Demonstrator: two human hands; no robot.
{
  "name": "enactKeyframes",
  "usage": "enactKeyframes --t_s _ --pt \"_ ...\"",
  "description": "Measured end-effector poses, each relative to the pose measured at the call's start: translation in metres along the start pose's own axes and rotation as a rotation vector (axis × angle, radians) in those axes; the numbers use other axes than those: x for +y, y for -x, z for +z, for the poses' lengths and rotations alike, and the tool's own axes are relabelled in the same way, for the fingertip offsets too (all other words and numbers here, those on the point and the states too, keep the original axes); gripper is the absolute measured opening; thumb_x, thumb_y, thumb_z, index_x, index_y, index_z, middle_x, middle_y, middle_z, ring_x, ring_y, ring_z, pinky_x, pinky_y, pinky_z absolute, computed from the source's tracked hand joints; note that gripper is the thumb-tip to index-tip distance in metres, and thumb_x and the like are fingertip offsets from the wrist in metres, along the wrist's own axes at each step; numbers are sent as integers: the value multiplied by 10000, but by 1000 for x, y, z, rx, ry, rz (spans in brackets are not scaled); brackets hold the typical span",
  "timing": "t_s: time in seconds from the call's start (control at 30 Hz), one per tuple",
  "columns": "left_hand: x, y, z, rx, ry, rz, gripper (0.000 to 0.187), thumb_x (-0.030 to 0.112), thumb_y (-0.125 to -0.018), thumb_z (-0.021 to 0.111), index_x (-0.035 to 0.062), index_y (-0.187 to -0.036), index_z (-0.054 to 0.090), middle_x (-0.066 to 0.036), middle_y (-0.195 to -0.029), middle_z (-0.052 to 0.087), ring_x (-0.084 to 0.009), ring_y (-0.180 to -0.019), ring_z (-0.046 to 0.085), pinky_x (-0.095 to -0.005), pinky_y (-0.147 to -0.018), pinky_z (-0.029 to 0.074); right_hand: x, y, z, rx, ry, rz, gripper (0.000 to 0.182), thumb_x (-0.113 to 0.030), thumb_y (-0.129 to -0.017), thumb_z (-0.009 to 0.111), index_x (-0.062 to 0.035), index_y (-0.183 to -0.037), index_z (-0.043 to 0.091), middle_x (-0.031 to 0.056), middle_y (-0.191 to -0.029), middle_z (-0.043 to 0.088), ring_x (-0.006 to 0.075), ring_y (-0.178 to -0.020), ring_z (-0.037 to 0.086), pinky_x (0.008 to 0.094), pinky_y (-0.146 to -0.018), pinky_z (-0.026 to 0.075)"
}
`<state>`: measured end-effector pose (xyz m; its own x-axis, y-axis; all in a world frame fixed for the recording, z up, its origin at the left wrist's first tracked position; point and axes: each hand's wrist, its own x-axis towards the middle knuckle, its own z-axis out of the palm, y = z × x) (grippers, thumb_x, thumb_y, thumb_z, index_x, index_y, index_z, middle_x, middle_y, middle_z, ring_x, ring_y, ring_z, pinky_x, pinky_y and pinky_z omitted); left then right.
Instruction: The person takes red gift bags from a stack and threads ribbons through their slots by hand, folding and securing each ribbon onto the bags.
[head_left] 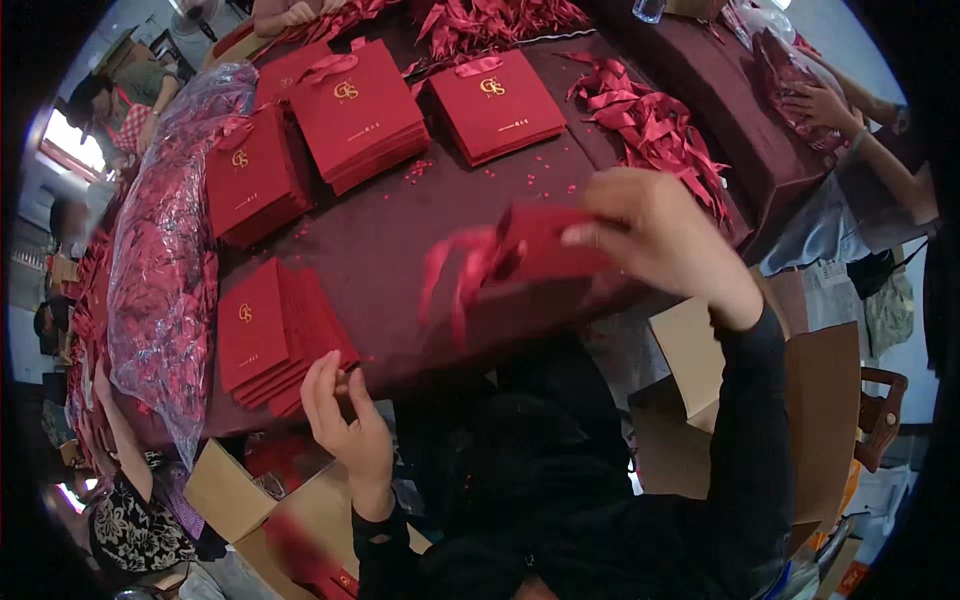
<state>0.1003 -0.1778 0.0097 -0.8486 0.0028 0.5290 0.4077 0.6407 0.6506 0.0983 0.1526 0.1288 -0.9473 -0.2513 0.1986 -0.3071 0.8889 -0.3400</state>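
Note:
My right hand (650, 225) is closed on a red gift bag (555, 240), held above the table and smeared by motion. Loose red ribbon (460, 270) trails from the bag's left end. Nothing is in my left hand (345, 425); its fingers are apart, close to the table's front edge. Just beyond its fingertips lies a fanned stack of flat red bags (255, 330) with gold lettering. Farther back are more stacks of red bags, one at the left (255, 180), a taller one in the middle (355, 115) and one at the right (500, 105).
A clear plastic sack of red ribbon (160, 270) runs along the left side. Loose ribbons (655, 125) lie at the right and back of the dark red table (400, 240). Open cardboard boxes (225, 490) stand below it. Co-workers' hands (820, 105) are at the edges.

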Motion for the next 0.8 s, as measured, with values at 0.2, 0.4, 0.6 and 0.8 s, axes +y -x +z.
enactKeyframes --t_s 0.2,0.4,0.6,0.8 --pt "0 -2 -6 -54 -150 130 257 45 -865 647 12 -1120 640 -153 -1179 578 -320 -1073 524 -401 -928 417 155 -92 -30 -304 -537 574 238 -211 -871 691 -5 -989 672 43 -907 683 139 -844 622 308 -813 487" --pt "-5 -1 -17 -77 -228 75 249 65 -904 624 47 -1152 633 -140 -1244 558 -305 -1156 494 -423 -975 392 213 -154 8 383 -1181 575 262 -258 -923 634 -28 -1042 675 32 -907 673 124 -784 624 297 -786 518" --pt "-17 -7 -22 -59 -353 95 257 94 -914 615 48 -1167 630 -143 -1274 541 -320 -1181 479 -443 -1006 369 192 -164 89 596 -829 617 286 -248 -859 732 -19 -1022 681 -17 -781 630 69 -625 515 221 -619 441" --pt "-60 -21 -29 30 -658 120 377 229 -932 606 48 -1262 581 -164 -1373 495 -358 -1305 419 -487 -1069 313 202 -166 114 581 -695 546 307 -249 -859 732 -12 -1046 677 31 -891 694 93 -738 613 244 -688 483"
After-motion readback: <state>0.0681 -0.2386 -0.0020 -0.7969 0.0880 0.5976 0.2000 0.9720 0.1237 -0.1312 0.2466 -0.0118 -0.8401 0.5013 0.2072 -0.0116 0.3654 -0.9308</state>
